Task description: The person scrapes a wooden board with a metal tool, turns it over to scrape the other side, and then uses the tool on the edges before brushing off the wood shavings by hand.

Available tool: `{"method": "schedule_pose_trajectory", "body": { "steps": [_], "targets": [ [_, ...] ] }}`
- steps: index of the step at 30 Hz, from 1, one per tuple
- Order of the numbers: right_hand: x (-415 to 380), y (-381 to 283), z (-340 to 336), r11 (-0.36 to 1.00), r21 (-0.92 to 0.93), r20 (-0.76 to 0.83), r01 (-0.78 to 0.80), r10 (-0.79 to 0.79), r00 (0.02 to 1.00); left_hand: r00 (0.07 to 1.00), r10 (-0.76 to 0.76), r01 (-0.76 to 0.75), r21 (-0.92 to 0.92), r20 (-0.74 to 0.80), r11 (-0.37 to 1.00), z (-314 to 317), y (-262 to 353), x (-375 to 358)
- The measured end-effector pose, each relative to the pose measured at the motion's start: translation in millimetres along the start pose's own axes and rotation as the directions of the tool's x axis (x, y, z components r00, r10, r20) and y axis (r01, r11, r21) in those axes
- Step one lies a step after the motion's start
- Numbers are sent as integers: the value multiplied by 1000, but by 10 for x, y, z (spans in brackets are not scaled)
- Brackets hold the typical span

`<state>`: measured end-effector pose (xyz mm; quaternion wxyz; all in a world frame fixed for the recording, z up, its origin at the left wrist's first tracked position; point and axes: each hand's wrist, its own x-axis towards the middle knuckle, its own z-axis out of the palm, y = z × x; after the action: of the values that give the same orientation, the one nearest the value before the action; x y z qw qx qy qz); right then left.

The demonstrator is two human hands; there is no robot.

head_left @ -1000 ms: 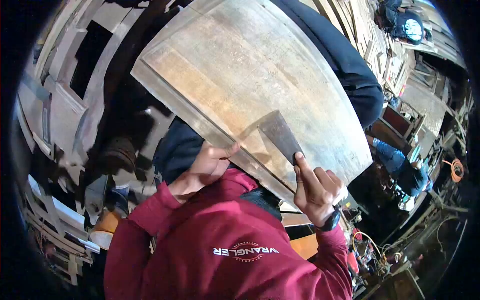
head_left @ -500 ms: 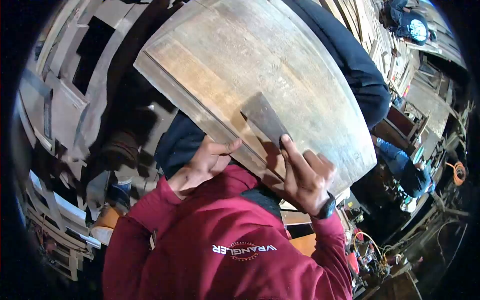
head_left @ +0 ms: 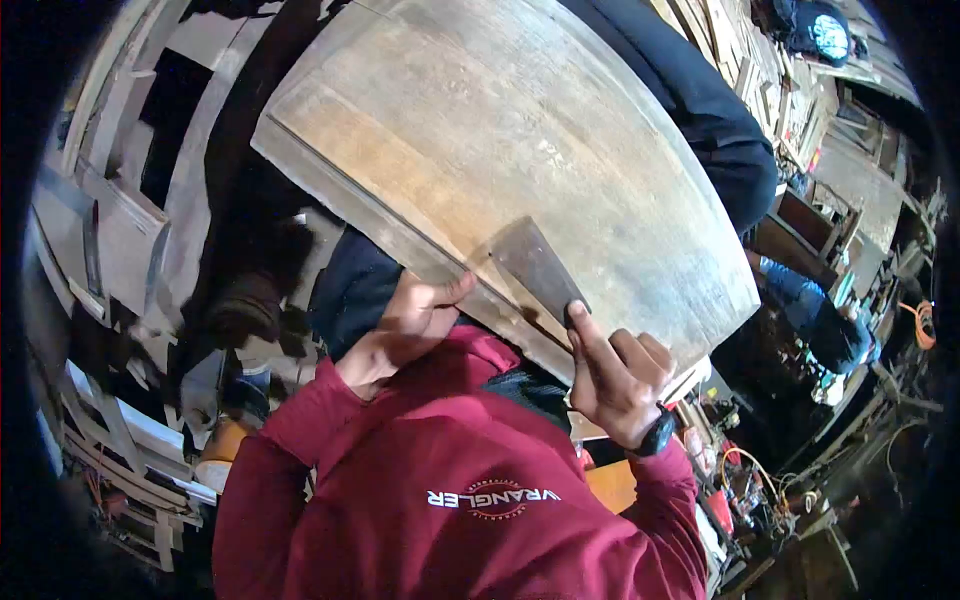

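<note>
A large curved wooden panel (head_left: 600, 170) lies tilted across my lap, with a dark groove along its near left edge. My left hand (head_left: 415, 318) grips that edge, its thumb on top and its other fingers partly hidden. In my right hand (head_left: 620, 375) is a flat, dark metal scraper (head_left: 535, 270), pinched by its narrow end with the index finger stretched along it. The scraper's wide end is over the panel's surface, close to the groove and a lighter brown strip.
Wooden boards (head_left: 120, 225) are stacked at the left. At the right, a person in blue (head_left: 825, 325) is near an orange coiled cable (head_left: 918, 325). Another person in dark clothing (head_left: 822, 32) is at the top right, beyond scattered wood strips.
My right hand and the scraper have moved slightly down and to the right. The panel's left corner has shifted a little left and down in view. Both hands keep their hold.
</note>
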<state>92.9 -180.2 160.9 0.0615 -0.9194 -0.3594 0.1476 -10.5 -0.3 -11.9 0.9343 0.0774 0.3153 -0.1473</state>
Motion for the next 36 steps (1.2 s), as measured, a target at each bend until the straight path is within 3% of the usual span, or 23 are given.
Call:
{"method": "schedule_pose_trajectory", "body": {
  "steps": [5,6,7,9,14,19,21,22,23,25,26,28,30,31,33,34,36],
  "targets": [
    [311,28,379,991,123,-65,52,-44,997,995,-46,56,-108,89,993,16,60,21],
    [287,-24,239,998,56,-21,35,-34,999,1000,-14,14,2,2,1000,20,53,-2],
    [209,-59,128,999,33,-6,21,-20,1000,999,-1,-2,49,52,999,17,43,12],
    [42,-35,71,1000,26,18,-10,10,1000,999,8,-8,15,-32,1000,19,-10,9],
    [402,-66,393,985,152,-132,83,-63,989,996,-56,55,18,69,998,-5,40,17],
    [90,-132,81,1000,14,41,-13,13,999,998,-32,29,72,49,997,99,135,-54],
    [186,-155,235,994,101,9,27,-28,1000,993,-76,69,84,88,994,116,185,-35],
    [323,-174,279,992,115,68,43,-51,996,996,30,-31,19,90,999,7,35,19],
    [422,-140,510,969,222,-73,108,-94,993,994,24,-24,-1,103,1000,-1,26,18],
    [505,-250,359,965,257,-46,44,-33,998,992,29,-24,-39,124,999,11,59,8],
    [397,-230,287,983,179,4,35,-36,999,997,-54,49,92,49,995,14,104,-55],
    [131,-212,127,998,63,90,-26,20,996,993,-31,-30,506,112,862,-74,182,-62],
    [168,-216,210,997,79,70,2,-7,998,997,-42,-3,552,69,834,-49,179,-69],
    [216,-247,245,996,84,62,2,-8,998,996,-51,21,373,70,928,4,154,-70],
    [481,-259,507,956,288,-104,59,-30,994,996,-50,51,-13,76,999,81,138,-33],
    [500,-279,421,966,256,-50,34,-22,998,1000,-5,3,91,24,996,109,131,-28],
    [418,-299,254,986,165,32,8,-13,999,996,54,-77,424,65,903,113,188,-56]
  ]
}}
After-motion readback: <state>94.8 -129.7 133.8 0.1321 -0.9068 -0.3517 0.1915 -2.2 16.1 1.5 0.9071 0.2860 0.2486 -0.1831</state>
